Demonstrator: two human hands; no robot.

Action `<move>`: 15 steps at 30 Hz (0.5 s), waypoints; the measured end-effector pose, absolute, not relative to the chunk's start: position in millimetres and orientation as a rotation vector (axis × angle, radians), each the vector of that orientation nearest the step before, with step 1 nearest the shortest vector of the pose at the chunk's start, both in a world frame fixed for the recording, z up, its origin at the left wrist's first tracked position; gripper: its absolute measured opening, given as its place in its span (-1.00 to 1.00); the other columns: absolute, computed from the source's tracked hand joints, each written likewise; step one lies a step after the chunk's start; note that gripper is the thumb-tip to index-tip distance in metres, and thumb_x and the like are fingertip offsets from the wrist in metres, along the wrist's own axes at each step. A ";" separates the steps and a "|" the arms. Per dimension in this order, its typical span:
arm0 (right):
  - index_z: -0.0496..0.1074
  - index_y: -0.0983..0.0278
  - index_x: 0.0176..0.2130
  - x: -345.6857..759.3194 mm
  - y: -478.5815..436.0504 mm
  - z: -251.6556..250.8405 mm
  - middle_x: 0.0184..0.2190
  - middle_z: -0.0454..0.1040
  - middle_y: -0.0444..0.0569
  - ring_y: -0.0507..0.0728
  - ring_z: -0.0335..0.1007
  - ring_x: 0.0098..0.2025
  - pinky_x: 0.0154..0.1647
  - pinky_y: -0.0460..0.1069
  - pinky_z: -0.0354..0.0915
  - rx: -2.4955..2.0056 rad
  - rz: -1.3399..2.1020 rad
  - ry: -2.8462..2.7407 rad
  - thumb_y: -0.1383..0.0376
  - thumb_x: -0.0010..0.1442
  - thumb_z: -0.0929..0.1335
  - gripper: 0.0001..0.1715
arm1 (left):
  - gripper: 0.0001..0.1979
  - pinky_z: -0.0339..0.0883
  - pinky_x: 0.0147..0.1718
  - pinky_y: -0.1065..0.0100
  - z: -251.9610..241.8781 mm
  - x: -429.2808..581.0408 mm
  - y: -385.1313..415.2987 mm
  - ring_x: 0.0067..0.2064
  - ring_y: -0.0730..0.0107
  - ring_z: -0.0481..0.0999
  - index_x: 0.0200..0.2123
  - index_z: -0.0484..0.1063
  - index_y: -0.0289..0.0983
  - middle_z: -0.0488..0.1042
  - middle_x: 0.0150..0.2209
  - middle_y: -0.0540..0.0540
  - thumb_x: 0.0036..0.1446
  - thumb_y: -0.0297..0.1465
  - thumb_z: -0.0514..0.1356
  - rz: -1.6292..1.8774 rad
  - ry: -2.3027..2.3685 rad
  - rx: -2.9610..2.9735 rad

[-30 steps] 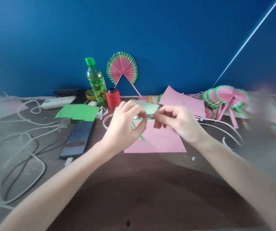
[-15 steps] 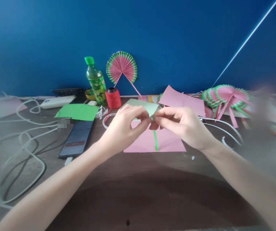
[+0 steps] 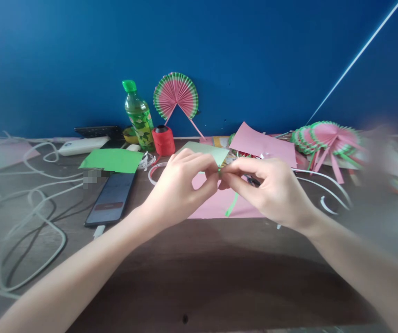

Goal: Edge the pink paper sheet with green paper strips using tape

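Observation:
My left hand [image 3: 188,182] and my right hand [image 3: 264,185] meet fingertip to fingertip over a pink sheet [image 3: 205,208] on the table. Both pinch a narrow green strip [image 3: 232,205]; its lower end hangs below the fingers, while the part between the fingertips is mostly hidden. Just behind the hands lies a pale green sheet [image 3: 207,152]. Another pink sheet [image 3: 261,145] is tilted up behind my right hand.
Left of my hands are a phone [image 3: 110,199], a bright green sheet [image 3: 112,160], a bottle [image 3: 139,120], a red spool [image 3: 164,141] and white cables [image 3: 51,222]. A folded fan [image 3: 176,95] leans on the blue wall; more fans [image 3: 327,138] lie right.
The lower end of the green strip now slants down to the left instead of hanging nearly straight. My right hand has shifted slightly right and down.

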State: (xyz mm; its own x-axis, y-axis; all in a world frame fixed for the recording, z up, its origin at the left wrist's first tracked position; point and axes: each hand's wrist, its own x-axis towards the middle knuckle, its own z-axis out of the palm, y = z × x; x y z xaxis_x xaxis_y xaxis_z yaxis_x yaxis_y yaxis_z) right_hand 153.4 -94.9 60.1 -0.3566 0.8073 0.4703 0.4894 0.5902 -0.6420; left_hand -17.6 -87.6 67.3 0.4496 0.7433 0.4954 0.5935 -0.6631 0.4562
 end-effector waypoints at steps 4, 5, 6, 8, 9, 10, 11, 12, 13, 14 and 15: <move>0.47 0.20 -0.41 153.1 -96.2 61.3 -0.47 0.51 -0.12 0.06 0.41 -0.42 -0.42 -0.04 0.29 -0.999 0.443 -2.014 0.31 0.15 0.30 -0.84 | -0.85 0.13 -0.26 0.33 68.8 -17.6 -89.2 -0.35 0.38 0.27 -0.51 0.35 -0.22 0.42 -0.48 0.03 0.07 -0.48 0.05 1.056 1.139 2.457; 0.47 0.19 -0.41 153.1 -96.3 61.7 -0.47 0.52 -0.12 0.07 0.42 -0.42 -0.42 -0.03 0.29 -0.996 0.427 -2.008 0.31 0.16 0.30 -0.83 | -0.85 0.13 -0.26 0.33 69.2 -17.7 -89.6 -0.34 0.38 0.27 -0.51 0.35 -0.22 0.41 -0.48 0.02 0.07 -0.47 0.05 1.069 1.142 2.447; 0.47 0.19 -0.41 153.3 -96.3 62.0 -0.46 0.52 -0.12 0.07 0.42 -0.41 -0.41 -0.03 0.29 -0.993 0.419 -2.003 0.30 0.16 0.30 -0.83 | -0.85 0.13 -0.27 0.33 69.6 -17.8 -89.9 -0.34 0.38 0.28 -0.50 0.36 -0.22 0.41 -0.48 0.02 0.07 -0.47 0.05 1.082 1.148 2.438; 0.48 0.18 -0.41 153.7 -96.1 62.5 -0.45 0.52 -0.12 0.09 0.43 -0.39 -0.39 -0.01 0.30 -0.981 0.426 -1.997 0.29 0.17 0.29 -0.82 | -0.84 0.12 -0.27 0.32 70.2 -18.1 -90.3 -0.33 0.37 0.28 -0.50 0.37 -0.22 0.40 -0.47 0.01 0.08 -0.46 0.05 1.098 1.160 2.430; 0.48 0.18 -0.40 154.0 -95.9 62.6 -0.44 0.52 -0.12 0.10 0.44 -0.37 -0.37 -0.01 0.31 -0.974 0.438 -1.997 0.28 0.18 0.29 -0.82 | -0.84 0.13 -0.27 0.32 70.4 -18.3 -90.4 -0.33 0.37 0.28 -0.49 0.37 -0.22 0.40 -0.47 0.01 0.08 -0.46 0.04 1.097 1.166 2.432; 0.48 0.17 -0.38 154.2 -95.5 62.7 -0.44 0.52 -0.12 0.10 0.44 -0.36 -0.35 0.00 0.32 -0.970 0.450 -1.998 0.27 0.18 0.29 -0.82 | -0.84 0.13 -0.27 0.32 70.5 -18.4 -90.3 -0.32 0.37 0.28 -0.49 0.37 -0.22 0.40 -0.47 0.01 0.09 -0.46 0.04 1.095 1.174 2.436; 0.48 0.17 -0.36 154.5 -94.9 62.7 -0.43 0.53 -0.12 0.11 0.45 -0.35 -0.33 0.01 0.33 -0.969 0.458 -1.999 0.26 0.18 0.29 -0.82 | -0.84 0.13 -0.27 0.32 70.4 -18.5 -90.2 -0.32 0.37 0.29 -0.48 0.37 -0.22 0.40 -0.47 0.00 0.09 -0.46 0.04 1.094 1.185 2.440; 0.49 0.17 -0.35 154.8 -94.3 62.7 -0.42 0.53 -0.11 0.11 0.45 -0.33 -0.31 0.02 0.33 -0.970 0.462 -1.999 0.25 0.19 0.29 -0.82 | -0.84 0.14 -0.27 0.32 70.4 -18.6 -90.0 -0.32 0.37 0.29 -0.48 0.38 -0.22 0.40 -0.46 0.00 0.08 -0.47 0.04 1.094 1.199 2.443; 0.48 0.17 -0.34 155.0 -93.6 62.7 -0.41 0.53 -0.11 0.11 0.45 -0.32 -0.30 0.02 0.33 -0.971 0.462 -2.000 0.24 0.19 0.28 -0.82 | -0.84 0.14 -0.27 0.32 70.3 -18.5 -89.7 -0.31 0.37 0.30 -0.47 0.38 -0.23 0.40 -0.46 0.00 0.08 -0.47 0.04 1.098 1.213 2.445; 0.48 0.18 -0.34 155.1 -92.7 62.7 -0.40 0.53 -0.11 0.11 0.45 -0.31 -0.29 0.02 0.33 -0.968 0.459 -2.002 0.24 0.19 0.28 -0.82 | -0.85 0.14 -0.27 0.33 70.2 -18.5 -89.5 -0.31 0.37 0.30 -0.47 0.37 -0.23 0.39 -0.46 0.00 0.08 -0.47 0.04 1.104 1.226 2.447; 0.48 0.18 -0.34 155.2 -91.7 62.6 -0.40 0.52 -0.11 0.11 0.45 -0.30 -0.29 0.01 0.33 -0.961 0.455 -2.005 0.24 0.19 0.28 -0.82 | -0.85 0.15 -0.27 0.33 70.1 -18.4 -89.3 -0.31 0.38 0.30 -0.47 0.37 -0.23 0.39 -0.46 0.00 0.08 -0.48 0.04 1.114 1.233 2.450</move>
State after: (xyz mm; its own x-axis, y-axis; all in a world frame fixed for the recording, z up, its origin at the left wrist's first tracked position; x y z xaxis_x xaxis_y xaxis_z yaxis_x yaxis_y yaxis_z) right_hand 155.2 -91.7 62.6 -0.3487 0.7681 0.5371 0.4614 0.6395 -0.6149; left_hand -18.4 -89.3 70.1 0.3749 0.7514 0.5430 0.6162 -0.6396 0.4596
